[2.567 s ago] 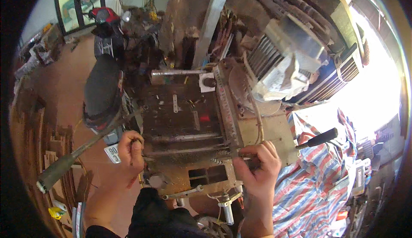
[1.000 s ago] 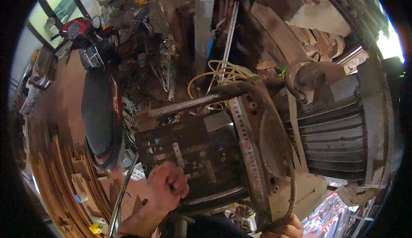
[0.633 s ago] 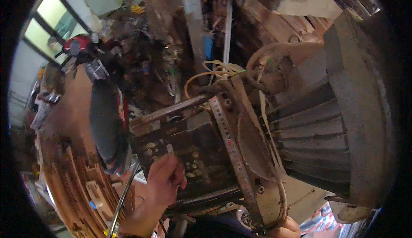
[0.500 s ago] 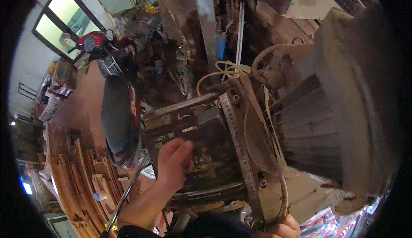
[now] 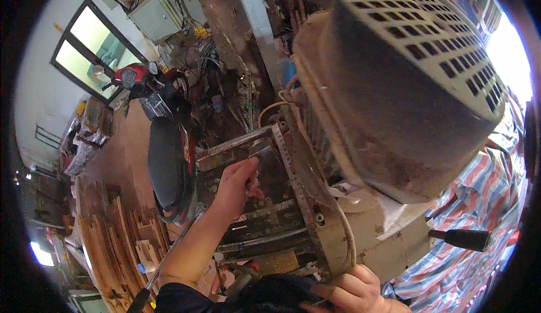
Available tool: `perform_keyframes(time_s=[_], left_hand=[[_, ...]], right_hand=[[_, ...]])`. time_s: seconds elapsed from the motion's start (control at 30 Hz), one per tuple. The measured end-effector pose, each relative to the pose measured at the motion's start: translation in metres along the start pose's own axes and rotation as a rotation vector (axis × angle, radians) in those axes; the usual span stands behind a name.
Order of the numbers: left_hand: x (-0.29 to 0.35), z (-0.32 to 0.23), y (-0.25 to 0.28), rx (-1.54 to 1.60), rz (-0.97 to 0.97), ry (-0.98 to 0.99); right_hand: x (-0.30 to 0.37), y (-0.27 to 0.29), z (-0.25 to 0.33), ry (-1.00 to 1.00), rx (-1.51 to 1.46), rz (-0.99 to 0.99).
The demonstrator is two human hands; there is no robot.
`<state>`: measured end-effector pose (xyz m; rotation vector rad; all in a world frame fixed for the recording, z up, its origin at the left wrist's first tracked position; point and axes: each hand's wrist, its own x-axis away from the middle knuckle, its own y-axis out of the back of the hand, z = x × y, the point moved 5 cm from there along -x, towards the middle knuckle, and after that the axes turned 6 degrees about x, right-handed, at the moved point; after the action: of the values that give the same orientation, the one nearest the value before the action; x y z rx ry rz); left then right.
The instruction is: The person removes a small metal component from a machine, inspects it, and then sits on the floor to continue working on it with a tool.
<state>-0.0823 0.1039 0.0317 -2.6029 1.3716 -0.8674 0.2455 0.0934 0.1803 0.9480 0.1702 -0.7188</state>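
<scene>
My left hand (image 5: 239,186) reaches over the dark, grimy bed of a metal machine (image 5: 276,220), its thumb and fingers pinched together. Whatever is between the fingertips is too small to make out. Close beyond them lies a flat grey metal plate (image 5: 260,150), just short of the far rail (image 5: 234,145). Along the bed's right side runs a measuring scale (image 5: 288,158). My right hand (image 5: 355,290) is at the near edge of the machine with curled fingers, beside a beige cable (image 5: 348,239); what it grips is hidden.
A large dusty motor with a vented cover (image 5: 417,48) rises at the right. Behind the bed's left side stands a red and black motorbike (image 5: 168,161). Wood strips (image 5: 110,245) are stacked at left. A black-handled lever (image 5: 468,239) juts out before a striped sheet (image 5: 451,273).
The view has shifted, bringing the motor's vented cover into sight. My left hand has moved farther over the bed, toward the grey plate. More of my right hand shows at the near edge.
</scene>
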Motion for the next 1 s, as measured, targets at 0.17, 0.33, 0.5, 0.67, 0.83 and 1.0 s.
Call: perform_keyframes(time_s=[0.17, 0.33, 0.5, 0.67, 0.83, 1.0], left_hand=[[-0.007, 0.007, 0.001, -0.021, -0.031, 0.044], [-0.013, 0.009, 0.006, -0.012, -0.036, -0.025], [-0.019, 0.015, -0.002, 0.095, 0.001, 0.002], [-0.028, 0.031, 0.003, 0.200, -0.104, 0.185], [-0.041, 0.031, 0.010, 0.146, -0.073, 0.248], [-0.028, 0.030, -0.001, 0.167, -0.134, 0.186]], right_hand=[[0.002, 0.004, -0.002, 0.011, -0.023, 0.022], [0.003, 0.002, -0.007, 0.045, -0.050, 0.043], [0.001, 0.004, -0.008, 0.043, -0.077, 0.030], [-0.002, 0.005, -0.007, 0.045, -0.087, 0.014], [-0.002, 0.005, -0.008, 0.048, -0.095, 0.026], [-0.005, 0.003, -0.006, 0.016, -0.095, 0.013]])
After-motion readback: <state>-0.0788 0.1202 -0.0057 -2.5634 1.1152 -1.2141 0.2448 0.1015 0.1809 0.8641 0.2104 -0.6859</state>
